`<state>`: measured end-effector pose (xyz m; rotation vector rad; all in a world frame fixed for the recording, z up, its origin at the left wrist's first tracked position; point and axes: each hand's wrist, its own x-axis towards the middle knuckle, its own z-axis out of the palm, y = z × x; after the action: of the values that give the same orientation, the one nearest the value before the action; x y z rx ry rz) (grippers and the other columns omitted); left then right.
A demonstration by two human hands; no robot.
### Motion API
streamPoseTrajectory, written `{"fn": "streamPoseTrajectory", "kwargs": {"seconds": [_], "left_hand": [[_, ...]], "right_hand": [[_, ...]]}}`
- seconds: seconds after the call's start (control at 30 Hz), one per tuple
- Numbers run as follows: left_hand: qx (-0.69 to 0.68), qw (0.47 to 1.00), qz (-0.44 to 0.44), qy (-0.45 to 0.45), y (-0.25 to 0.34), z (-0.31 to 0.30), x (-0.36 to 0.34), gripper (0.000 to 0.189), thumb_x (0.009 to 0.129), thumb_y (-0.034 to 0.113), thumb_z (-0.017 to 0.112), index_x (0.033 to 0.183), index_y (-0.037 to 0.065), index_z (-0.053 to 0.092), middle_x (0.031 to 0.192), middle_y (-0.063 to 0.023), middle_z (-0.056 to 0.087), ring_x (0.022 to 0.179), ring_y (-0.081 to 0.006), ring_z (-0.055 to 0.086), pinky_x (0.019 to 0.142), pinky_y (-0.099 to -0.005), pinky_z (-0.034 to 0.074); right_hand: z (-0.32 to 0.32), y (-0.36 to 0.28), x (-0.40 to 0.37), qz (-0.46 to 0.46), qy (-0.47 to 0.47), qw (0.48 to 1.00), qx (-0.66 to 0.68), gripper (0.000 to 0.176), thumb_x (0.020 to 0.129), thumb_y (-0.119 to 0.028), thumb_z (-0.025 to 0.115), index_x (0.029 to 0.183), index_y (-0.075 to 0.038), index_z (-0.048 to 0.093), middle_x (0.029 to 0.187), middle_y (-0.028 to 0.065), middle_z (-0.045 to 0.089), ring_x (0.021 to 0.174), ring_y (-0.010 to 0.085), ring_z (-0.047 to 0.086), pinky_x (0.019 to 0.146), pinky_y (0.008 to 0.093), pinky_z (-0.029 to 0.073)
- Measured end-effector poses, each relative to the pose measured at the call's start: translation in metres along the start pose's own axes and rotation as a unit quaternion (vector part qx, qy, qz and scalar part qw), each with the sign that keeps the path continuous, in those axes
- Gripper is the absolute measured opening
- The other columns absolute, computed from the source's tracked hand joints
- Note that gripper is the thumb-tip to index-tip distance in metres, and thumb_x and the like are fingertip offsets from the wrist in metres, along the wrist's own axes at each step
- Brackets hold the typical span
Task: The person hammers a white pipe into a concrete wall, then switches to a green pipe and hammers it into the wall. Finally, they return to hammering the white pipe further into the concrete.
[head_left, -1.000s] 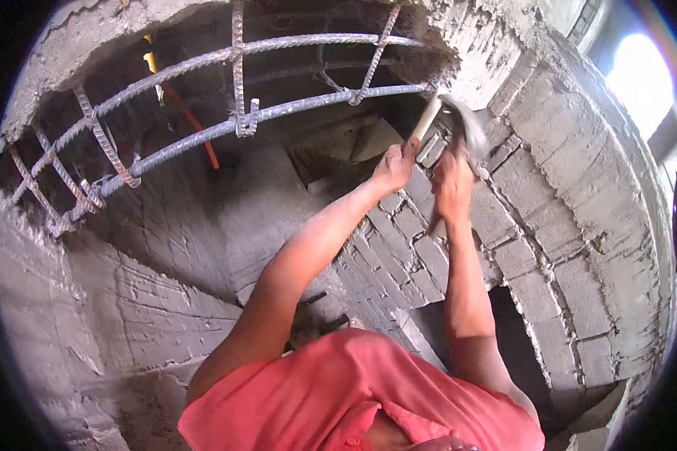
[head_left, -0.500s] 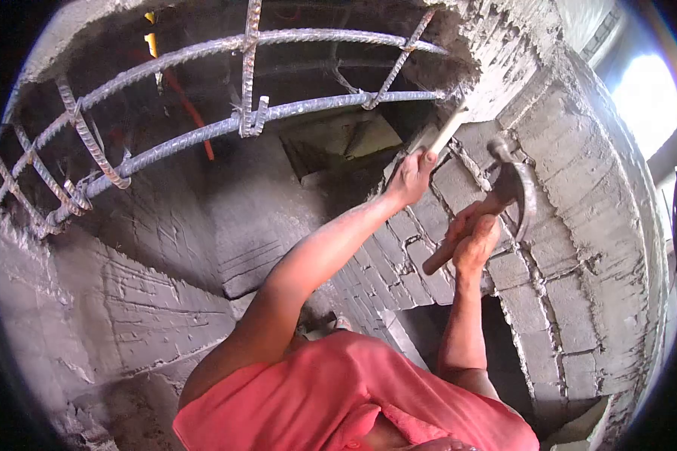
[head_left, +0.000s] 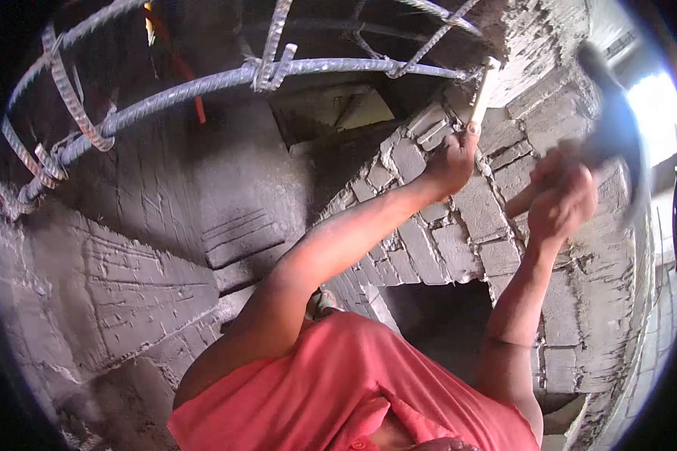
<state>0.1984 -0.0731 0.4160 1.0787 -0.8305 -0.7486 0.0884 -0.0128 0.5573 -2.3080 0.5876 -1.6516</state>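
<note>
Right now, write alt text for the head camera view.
A person in a red shirt holds a chisel in the left hand at the broken concrete edge above a brick wall. The right hand holds up a blurred hammer. Exposed rebar crosses the opening at upper left.

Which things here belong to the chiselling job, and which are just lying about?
In use:
- chisel, gripped by the left hand
- hammer, raised and blurred, in the right hand
- concrete edge by the chisel's far end

Just there:
- rebar cage
- orange pipe behind the rebar cage
- brick wall
</note>
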Motion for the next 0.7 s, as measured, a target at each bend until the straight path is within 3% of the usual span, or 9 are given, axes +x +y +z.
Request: {"fn": "streamPoseTrajectory", "kwargs": {"seconds": [0.07, 0.13, 0.27, 0.33, 0.4, 0.47, 0.53, 0.6, 0.7], "left_hand": [[-0.077, 0.993, -0.06, -0.068, 0.023, -0.008, -0.011, 0.069, 0.097, 0.066, 0.031, 0.083, 0.003, 0.056, 0.058, -0.0118, 0.054, 0.045, -0.0276, 0.056, 0.043, -0.0422, 0.042], [-0.074, 0.99, -0.105, -0.056, 0.034, -0.008, -0.015, 0.076, 0.095, 0.071, 0.026, 0.083, 0.002, 0.057, 0.049, -0.0089, 0.048, 0.036, -0.0219, 0.05, 0.033, -0.0393, 0.036], [-0.055, 0.985, -0.119, -0.114, 0.05, -0.032, -0.023, 0.076, 0.094, 0.073, 0.026, 0.076, 0.003, 0.05, 0.049, -0.0043, 0.041, 0.038, -0.0178, 0.045, 0.033, -0.0373, 0.033], [-0.054, 0.996, -0.055, -0.047, 0.017, -0.009, -0.004, 0.073, 0.096, 0.069, 0.028, 0.077, 0.002, 0.054, 0.052, -0.0075, 0.047, 0.046, -0.0229, 0.051, 0.043, -0.0419, 0.039], [-0.016, 0.997, 0.077, 0.026, 0.011, -0.002, -0.004, 0.072, 0.099, 0.062, 0.028, 0.072, 0.001, 0.056, 0.053, -0.0133, 0.052, 0.051, -0.0282, 0.055, 0.051, -0.0466, 0.042], [0.026, 0.999, -0.032, 0.025, 0.027, -0.005, -0.014, 0.074, 0.097, 0.067, 0.032, 0.074, 0.002, 0.058, 0.056, -0.0146, 0.055, 0.059, -0.0296, 0.059, 0.059, -0.0481, 0.044], [0.037, 0.996, -0.082, -0.025, 0.022, -0.009, -0.013, 0.084, 0.093, 0.074, 0.027, 0.1, -0.004, 0.059, 0.074, -0.0195, 0.063, 0.068, -0.035, 0.066, 0.059, -0.049, 0.049], [0.099, 0.992, -0.022, 0.08, -0.002, 0.006, 0.008, 0.084, 0.093, 0.072, 0.031, 0.093, -0.006, 0.061, 0.079, -0.0235, 0.065, 0.08, -0.0389, 0.066, 0.072, -0.0479, 0.048], [0.073, 0.996, -0.034, 0.046, 0.001, 0.006, 0.006, 0.08, 0.095, 0.069, 0.032, 0.089, -0.006, 0.061, 0.077, -0.0223, 0.064, 0.076, -0.0381, 0.065, 0.069, -0.047, 0.047]], "right_hand": [[-0.001, 0.036, 0.016, -0.075, -0.1, 0.959, -0.256, 0.046, 0.102, -0.042, 0.044, 0.102, 0.001, 0.061, 0.072, 0.0081, 0.058, 0.063, 0.0149, 0.056, 0.055, 0.0294, 0.045], [0.01, 0.055, 0.027, -0.011, -0.174, 0.929, -0.326, 0.038, 0.102, -0.035, 0.044, 0.11, -0.001, 0.058, 0.067, 0.0207, 0.055, 0.064, 0.0388, 0.058, 0.066, 0.0441, 0.049], [0.001, 0.022, 0.015, 0.061, -0.103, 0.978, -0.169, 0.046, 0.103, -0.043, 0.041, 0.103, -0.002, 0.061, 0.072, 0.0064, 0.058, 0.06, 0.0109, 0.054, 0.05, 0.0281, 0.044], [-0.001, 0.023, 0.013, -0.098, -0.045, 0.994, 0.003, 0.046, 0.104, -0.041, 0.038, 0.093, -0.002, 0.06, 0.073, 0.0056, 0.056, 0.057, 0.0128, 0.053, 0.048, 0.0282, 0.044], [-0.002, 0.056, 0.014, -0.123, -0.045, 0.991, 0.006, 0.048, 0.104, -0.041, 0.035, 0.087, -0.003, 0.057, 0.072, 0.0072, 0.055, 0.055, 0.0159, 0.051, 0.049, 0.0312, 0.043], [0.0, 0.092, 0.017, -0.057, -0.117, 0.953, -0.275, 0.051, 0.105, -0.044, 0.033, 0.087, -0.003, 0.057, 0.068, 0.0085, 0.054, 0.055, 0.0182, 0.05, 0.051, 0.0336, 0.042], [0.008, 0.081, 0.013, 0.075, -0.151, 0.958, -0.232, 0.05, 0.104, -0.047, 0.035, 0.091, -0.003, 0.056, 0.063, 0.0061, 0.051, 0.053, 0.0154, 0.048, 0.05, 0.0324, 0.039], [0.005, 0.064, 0.004, 0.09, -0.101, 0.976, -0.17, 0.049, 0.104, -0.047, 0.037, 0.091, -0.004, 0.057, 0.064, 0.0032, 0.052, 0.053, 0.0123, 0.048, 0.049, 0.0297, 0.039], [0.004, 0.048, -0.01, 0.031, -0.009, 0.996, 0.084, 0.042, 0.103, -0.039, 0.041, 0.09, -0.002, 0.058, 0.067, 0.0037, 0.053, 0.053, 0.0113, 0.051, 0.047, 0.0273, 0.041]]}}
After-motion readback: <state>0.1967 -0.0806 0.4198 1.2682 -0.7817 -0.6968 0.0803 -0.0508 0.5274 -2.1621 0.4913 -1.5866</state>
